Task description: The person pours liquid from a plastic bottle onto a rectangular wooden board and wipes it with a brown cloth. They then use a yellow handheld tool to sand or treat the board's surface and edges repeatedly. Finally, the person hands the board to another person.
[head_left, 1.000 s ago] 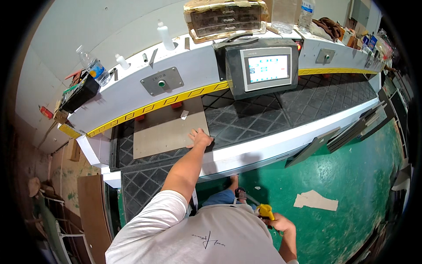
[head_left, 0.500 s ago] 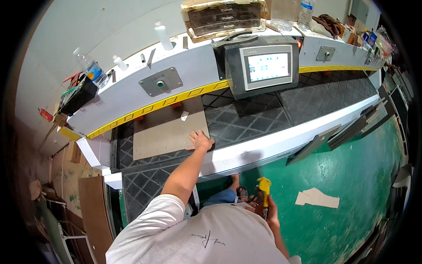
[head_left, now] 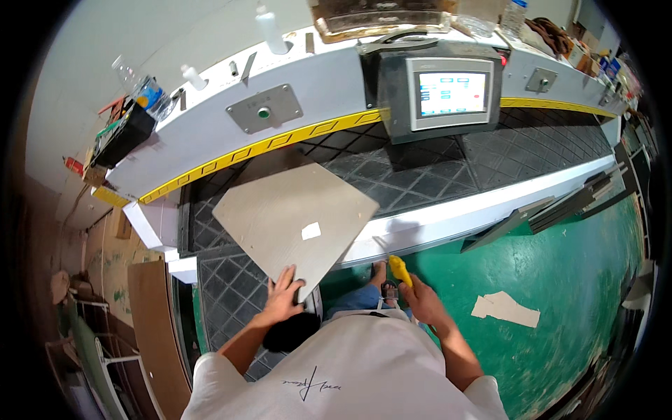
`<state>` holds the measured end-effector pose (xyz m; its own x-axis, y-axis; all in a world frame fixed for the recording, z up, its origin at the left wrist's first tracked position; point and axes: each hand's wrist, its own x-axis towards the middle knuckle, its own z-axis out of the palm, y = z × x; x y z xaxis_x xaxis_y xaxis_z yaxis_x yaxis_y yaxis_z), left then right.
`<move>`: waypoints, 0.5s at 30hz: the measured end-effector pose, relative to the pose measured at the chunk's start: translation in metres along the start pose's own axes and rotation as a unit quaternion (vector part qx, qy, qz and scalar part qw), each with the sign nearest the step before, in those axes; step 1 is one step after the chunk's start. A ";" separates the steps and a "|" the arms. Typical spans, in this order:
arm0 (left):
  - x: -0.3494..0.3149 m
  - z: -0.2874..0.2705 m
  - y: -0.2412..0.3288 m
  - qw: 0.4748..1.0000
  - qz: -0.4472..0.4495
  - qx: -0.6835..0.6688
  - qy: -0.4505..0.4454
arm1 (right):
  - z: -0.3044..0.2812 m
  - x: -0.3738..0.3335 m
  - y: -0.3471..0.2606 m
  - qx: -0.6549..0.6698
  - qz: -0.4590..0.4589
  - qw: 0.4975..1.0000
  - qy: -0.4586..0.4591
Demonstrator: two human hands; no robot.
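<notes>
A flat beige panel (head_left: 297,203) with a small white label (head_left: 311,230) lies turned cornerwise over the dark ribbed belt (head_left: 434,168). One corner juts over the machine's front edge toward me. My left hand (head_left: 283,297) is closed on that near corner, its fingers on the panel's upper face. Lower right, in front of my body, my right hand (head_left: 424,302) grips a yellow hand tool (head_left: 400,270). The tool points up and away from me, apart from the panel. Its lower part is hidden by my fingers.
A touchscreen (head_left: 451,94) on a dark box overhangs the belt. Behind runs a white ledge with bottles (head_left: 271,31) and a yellow strip (head_left: 262,148). Panels (head_left: 507,222) lean at the machine's right front. A cardboard scrap (head_left: 505,310) lies on the green floor.
The panel has been turned and drawn toward me. My left hand has moved from its right edge to its near corner. My right hand has risen with the yellow tool, away from my waist.
</notes>
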<state>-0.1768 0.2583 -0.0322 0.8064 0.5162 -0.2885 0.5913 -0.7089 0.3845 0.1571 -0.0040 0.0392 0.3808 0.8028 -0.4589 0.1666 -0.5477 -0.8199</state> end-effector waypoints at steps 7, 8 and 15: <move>-0.100 0.022 -0.089 0.962 -0.179 -0.043 0.203 | 0.017 0.009 -0.009 -0.159 -0.058 0.985 -0.046; -0.104 0.031 -0.090 0.949 -0.189 -0.022 0.251 | 0.021 0.020 -0.012 -0.162 -0.060 0.982 -0.077; -0.061 0.064 -0.038 0.905 -0.290 -0.041 0.309 | 0.061 0.168 -0.120 -0.186 -0.089 0.978 -0.038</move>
<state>-0.2488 0.2232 -0.0860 0.1958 0.9779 0.0729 0.8938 -0.2085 0.3969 0.1458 0.2112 0.0391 0.2496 0.9003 -0.3567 0.5484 -0.4350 -0.7142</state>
